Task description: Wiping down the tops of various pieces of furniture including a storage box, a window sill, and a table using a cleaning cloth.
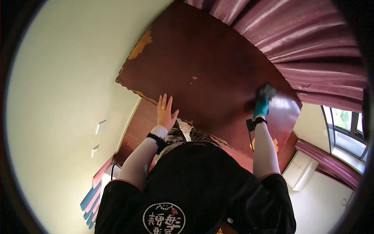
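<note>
A dark reddish-brown tabletop (218,58) with a worn, chipped edge spreads out in front of me. Bare and flat, my left hand (166,115) rests at its near left edge, fingers spread, with a ring on one finger. Farther right, my right hand (261,107) wears a teal glove and reaches over the tabletop beside a bright, shiny patch. A dark grey, blurred mass (267,92) is at its fingers. Whether that is a cloth or the glove's dark fingertips is too smeared to make out. Both wrists carry black straps, and a small black device hangs at the right one.
Pleated mauve curtains (300,43) hang along the far and right side. A pale wall (62,78) with a switch plate (101,126) stands to the left. At the right are a window (346,124) and a white cabinet (299,169). The finish is peeled at a far corner (141,45).
</note>
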Available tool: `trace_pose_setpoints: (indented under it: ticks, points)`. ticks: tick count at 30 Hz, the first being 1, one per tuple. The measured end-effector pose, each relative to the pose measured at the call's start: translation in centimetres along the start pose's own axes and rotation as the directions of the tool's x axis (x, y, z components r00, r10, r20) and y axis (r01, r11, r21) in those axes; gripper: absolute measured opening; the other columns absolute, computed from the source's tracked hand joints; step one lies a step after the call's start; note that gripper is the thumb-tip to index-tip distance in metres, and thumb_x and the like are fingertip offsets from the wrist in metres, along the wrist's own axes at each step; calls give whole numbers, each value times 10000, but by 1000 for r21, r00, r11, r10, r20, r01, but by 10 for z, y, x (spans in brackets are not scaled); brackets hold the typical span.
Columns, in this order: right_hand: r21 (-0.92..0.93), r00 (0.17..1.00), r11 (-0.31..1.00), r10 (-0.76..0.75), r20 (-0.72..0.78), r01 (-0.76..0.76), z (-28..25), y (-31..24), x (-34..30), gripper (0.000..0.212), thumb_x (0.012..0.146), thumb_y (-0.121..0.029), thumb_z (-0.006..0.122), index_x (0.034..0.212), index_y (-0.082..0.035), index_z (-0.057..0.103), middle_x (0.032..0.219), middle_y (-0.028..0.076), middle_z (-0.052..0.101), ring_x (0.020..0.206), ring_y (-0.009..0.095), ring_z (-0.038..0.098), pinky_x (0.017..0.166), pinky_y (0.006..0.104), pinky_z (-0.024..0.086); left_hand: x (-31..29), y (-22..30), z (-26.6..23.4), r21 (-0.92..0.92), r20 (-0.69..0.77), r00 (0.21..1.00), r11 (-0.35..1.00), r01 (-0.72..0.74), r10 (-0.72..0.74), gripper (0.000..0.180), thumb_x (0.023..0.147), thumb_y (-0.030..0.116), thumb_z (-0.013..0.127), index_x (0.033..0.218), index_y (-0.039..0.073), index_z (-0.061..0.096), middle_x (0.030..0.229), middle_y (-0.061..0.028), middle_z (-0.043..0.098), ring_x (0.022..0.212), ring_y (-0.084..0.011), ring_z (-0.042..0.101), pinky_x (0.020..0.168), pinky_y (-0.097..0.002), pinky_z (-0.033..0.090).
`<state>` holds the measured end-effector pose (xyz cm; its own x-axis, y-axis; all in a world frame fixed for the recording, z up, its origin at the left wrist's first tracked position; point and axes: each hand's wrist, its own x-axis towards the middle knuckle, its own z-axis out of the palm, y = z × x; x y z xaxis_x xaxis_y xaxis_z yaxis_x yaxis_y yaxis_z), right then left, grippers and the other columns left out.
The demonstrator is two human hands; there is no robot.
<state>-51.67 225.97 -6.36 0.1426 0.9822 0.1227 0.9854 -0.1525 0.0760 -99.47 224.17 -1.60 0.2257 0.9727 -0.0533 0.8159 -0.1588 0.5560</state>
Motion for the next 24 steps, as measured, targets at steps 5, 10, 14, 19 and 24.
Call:
trace_pose_setpoints:
  ticks: [5, 10, 14, 19, 24]
  points:
    - [-854, 974, 502, 89, 208, 137, 31, 26, -11, 375, 935, -188, 461, 1268, -62, 580, 1293, 114, 554, 1196, 246, 482, 1007, 419, 311, 6, -24, -28, -62, -20, 993, 992, -113, 112, 694, 866, 235, 647, 1457, 84, 316, 1545, -199, 194, 1409, -438, 183, 1121, -528, 221]
    - [373, 964, 922, -189, 187, 108, -30, -261, 35, 387, 784, -102, 576, 1169, -104, 612, 1251, 190, 550, 1152, 352, 494, 962, 492, 400, 27, -45, -71, -8, -25, 988, 988, -156, 155, 715, 854, 246, 656, 1464, 99, 313, 1553, -189, 172, 1419, -431, 161, 1124, -536, 211]
    - [600, 864, 711, -500, 62, 368, -52, -382, -2, 403, 721, -120, 627, 1123, -92, 636, 1281, 177, 537, 1114, 380, 543, 944, 473, 451, 52, -53, -72, -30, 41, 967, 967, -252, 253, 772, 829, 313, 661, 1483, 135, 292, 1562, -179, 150, 1433, -417, 128, 1130, -553, 173]
    - [723, 818, 568, -575, 7, 393, -93, -375, 19, 404, 762, -201, 661, 1160, -138, 635, 1203, 163, 585, 1084, 363, 565, 931, 465, 462, 42, -93, -61, 59, 194, 961, 976, -211, 196, 856, 816, 459, 650, 1493, 116, 256, 1571, -183, 113, 1452, -402, 66, 1134, -564, 140]
    - [374, 957, 906, 99, 274, -201, -70, -256, 36, 503, 794, -422, 664, 1227, -181, 578, 1236, 152, 564, 1148, 378, 515, 930, 529, 441, 94, -80, -62, 103, 305, 911, 942, -321, 277, 838, 810, 484, 664, 1480, 135, 301, 1578, -174, 88, 1457, -393, 20, 1139, -574, 132]
